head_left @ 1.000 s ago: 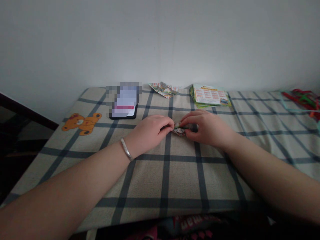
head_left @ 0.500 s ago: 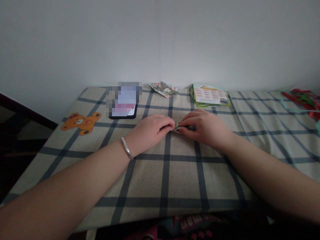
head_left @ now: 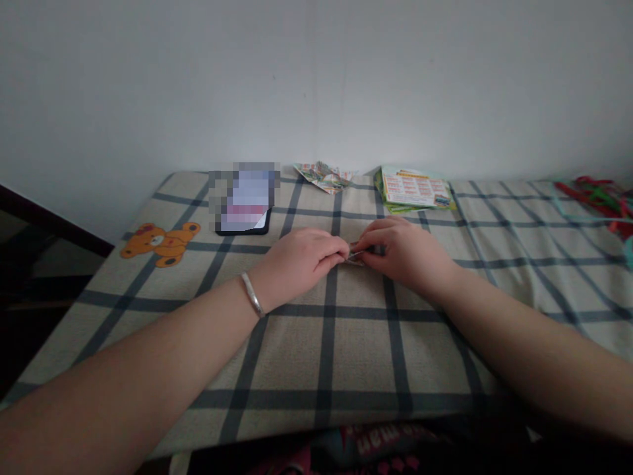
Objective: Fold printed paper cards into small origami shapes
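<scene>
Between my two hands is a small folded piece of paper point(head_left: 354, 258), mostly covered by fingers, so its full shape is hidden. My left hand point(head_left: 307, 257), with a silver bangle on its wrist, pinches the paper's left end between thumb and fingers. At the other end, the thumb and fingers of my right hand point(head_left: 406, 251) are closed on the same paper. Both hands rest low over the checked tablecloth point(head_left: 291, 356), their fingertips almost meeting.
A phone point(head_left: 247, 201), its screen blurred, lies at the back left beside a bear-shaped cutout point(head_left: 162, 244). Along the wall are a crumpled printed paper point(head_left: 326, 177) and a stack of printed leaflets point(head_left: 415, 188). Red and green strips point(head_left: 601, 196) lie far right.
My left fingertips have shifted slightly right along the paper, closer to my right fingers. The paper's visible part has turned a little. Everything else stays put.
</scene>
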Available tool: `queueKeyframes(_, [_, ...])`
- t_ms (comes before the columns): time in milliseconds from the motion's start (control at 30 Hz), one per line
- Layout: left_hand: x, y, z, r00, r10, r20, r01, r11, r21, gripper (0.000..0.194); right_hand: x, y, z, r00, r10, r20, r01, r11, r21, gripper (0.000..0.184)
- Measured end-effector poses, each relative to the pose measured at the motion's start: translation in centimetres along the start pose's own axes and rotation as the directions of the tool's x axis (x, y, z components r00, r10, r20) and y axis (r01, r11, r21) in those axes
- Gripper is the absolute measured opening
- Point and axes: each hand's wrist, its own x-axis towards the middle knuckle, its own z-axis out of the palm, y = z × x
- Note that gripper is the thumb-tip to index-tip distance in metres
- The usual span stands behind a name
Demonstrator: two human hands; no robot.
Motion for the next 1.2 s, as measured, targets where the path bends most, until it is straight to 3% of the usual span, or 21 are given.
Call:
queueKeyframes(167, [0.0, 0.1, 0.3, 1.0, -0.006, 0.002, 0.006, 1.0, -0.001, 0.013, 0.0, -0.2, -0.2, 0.999, -0.03, -0.021, 0.028, 0.995, -0.091, 0.013])
queueKeyframes(333, [0.0, 0.3, 0.2, 1.0, -0.019, 0.011, 0.019, 1.0, 0.024, 0.011, 0.4, 0.1, 0.1, 0.989, -0.149, -0.008, 0.148, 0.985, -0.088, 0.013])
queueKeyframes(467, [0.1, 0.4, 0.1, 1.0, 0.005, -0.008, -0.005, 0.999, 0.05, 0.01, 0.7, 0.1, 0.5, 0.989, -0.15, -0.022, 0.148, 0.986, -0.077, 0.013])
queueKeyframes(800, [-0.1, -0.1, 0.0, 0.994, -0.096, -0.043, 0.097, 0.995, 0.015, 0.01, 0.6, 0.6, 0.8, 0.984, -0.165, -0.061, 0.172, 0.974, 0.145, 0.016])
queueKeyframes(1200, [-0.3, -0.5, -0.1, 0.986, -0.128, -0.106, 0.136, 0.988, 0.071, 0.009, 0.7, 2.1, 1.0, 0.98, -0.178, -0.086, 0.197, 0.922, 0.333, 0.023])
